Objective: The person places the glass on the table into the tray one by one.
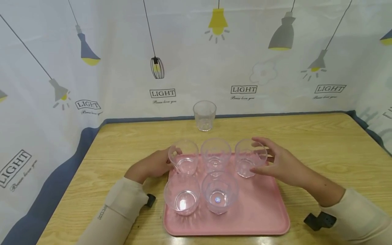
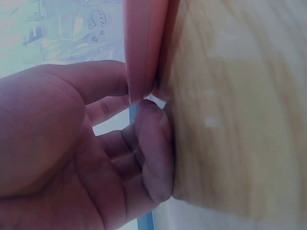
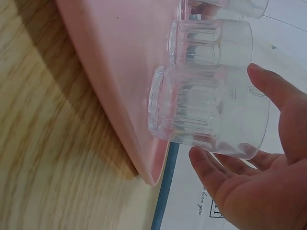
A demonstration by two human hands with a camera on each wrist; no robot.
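Several clear cups stand on a pink tray (image 1: 260, 217) in the head view, three along the back and two in front. My right hand (image 1: 283, 163) holds the back right cup (image 1: 243, 158), thumb on the near side, fingers behind. In the right wrist view that cup (image 3: 201, 108) stands upright on the tray (image 3: 124, 57) between thumb and fingers of the hand (image 3: 259, 191). At the tray's left edge, my left hand (image 1: 156, 163) is beside the back left cup (image 1: 185, 158). The left wrist view shows the left hand (image 2: 96, 134) pinching the tray rim (image 2: 144, 43), lower fingers curled against the table.
Another clear cup (image 1: 205, 115) stands behind the tray, close to the table's back edge. The wooden table (image 1: 306, 136) meets a light curtain (image 1: 199, 64) printed with lamps at the back and sides. The two front cups (image 1: 183, 195) stand on the tray's left half.
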